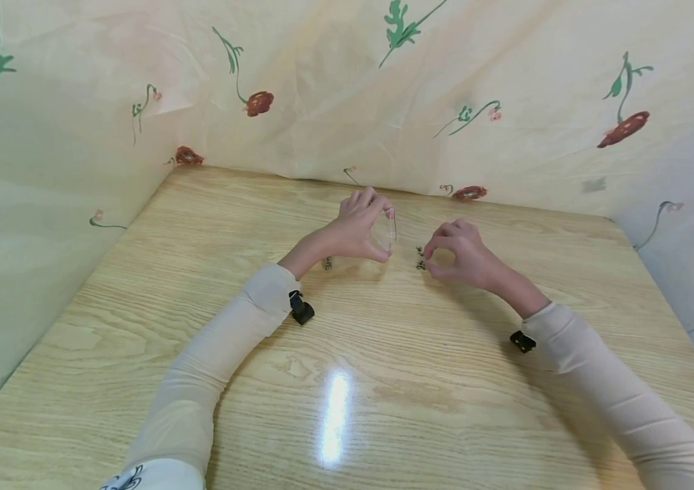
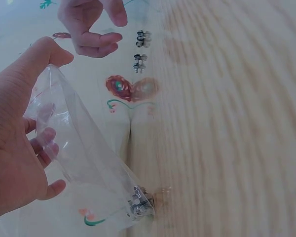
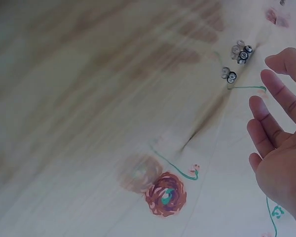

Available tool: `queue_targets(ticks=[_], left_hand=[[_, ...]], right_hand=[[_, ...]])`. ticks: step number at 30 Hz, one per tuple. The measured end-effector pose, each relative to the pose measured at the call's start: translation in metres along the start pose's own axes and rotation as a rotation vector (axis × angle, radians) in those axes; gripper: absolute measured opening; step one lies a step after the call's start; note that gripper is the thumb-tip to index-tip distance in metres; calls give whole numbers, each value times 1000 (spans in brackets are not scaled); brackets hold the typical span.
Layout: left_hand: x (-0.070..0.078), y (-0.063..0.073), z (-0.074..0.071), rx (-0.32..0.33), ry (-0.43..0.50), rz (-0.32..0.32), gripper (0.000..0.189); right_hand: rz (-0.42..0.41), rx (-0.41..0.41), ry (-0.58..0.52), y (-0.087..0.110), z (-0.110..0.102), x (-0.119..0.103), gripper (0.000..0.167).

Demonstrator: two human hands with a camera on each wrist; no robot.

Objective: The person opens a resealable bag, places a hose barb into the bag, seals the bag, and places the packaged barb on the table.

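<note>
My left hand (image 1: 356, 228) holds a clear plastic bag (image 2: 91, 143), its thumb and fingers spread at the mouth. Small shiny metal pieces (image 2: 139, 203) lie at the bag's low end, near the tabletop. Right of the bag, two small clusters of similar pieces stand close together on the table, a nearer cluster (image 1: 421, 265) and a farther cluster (image 1: 420, 251). Beside them is my right hand (image 1: 460, 255), fingers bent and thumb apart from the index finger. Nothing shows between its fingertips in the left wrist view. The pieces are too small to name exactly.
The wood-grain table (image 1: 384, 354) ends at a flower-patterned cloth (image 1: 322, 82) that hangs behind and at both sides. Black wrist mounts, one on the left sleeve (image 1: 301, 308) and one on the right sleeve (image 1: 522, 341), stick out over the tabletop.
</note>
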State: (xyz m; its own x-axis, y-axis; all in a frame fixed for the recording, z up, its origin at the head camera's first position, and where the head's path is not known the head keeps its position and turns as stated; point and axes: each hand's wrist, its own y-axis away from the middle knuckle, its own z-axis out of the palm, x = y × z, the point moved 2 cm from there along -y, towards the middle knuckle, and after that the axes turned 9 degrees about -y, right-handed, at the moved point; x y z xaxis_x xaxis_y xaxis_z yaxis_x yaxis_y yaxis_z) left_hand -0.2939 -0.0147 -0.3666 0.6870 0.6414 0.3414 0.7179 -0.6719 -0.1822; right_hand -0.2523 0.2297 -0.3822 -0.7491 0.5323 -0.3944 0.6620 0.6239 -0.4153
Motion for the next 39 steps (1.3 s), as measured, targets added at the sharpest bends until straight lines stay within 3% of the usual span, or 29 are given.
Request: queue_targets(ticks=[15,39], left_hand=[[-1,0,1,4,6,-9,55],[-1,0,0,6,17,0,55]], right_hand=[[143,-146,5,0,6,-1,11],[194,-207,22,-1,7,-4,10]])
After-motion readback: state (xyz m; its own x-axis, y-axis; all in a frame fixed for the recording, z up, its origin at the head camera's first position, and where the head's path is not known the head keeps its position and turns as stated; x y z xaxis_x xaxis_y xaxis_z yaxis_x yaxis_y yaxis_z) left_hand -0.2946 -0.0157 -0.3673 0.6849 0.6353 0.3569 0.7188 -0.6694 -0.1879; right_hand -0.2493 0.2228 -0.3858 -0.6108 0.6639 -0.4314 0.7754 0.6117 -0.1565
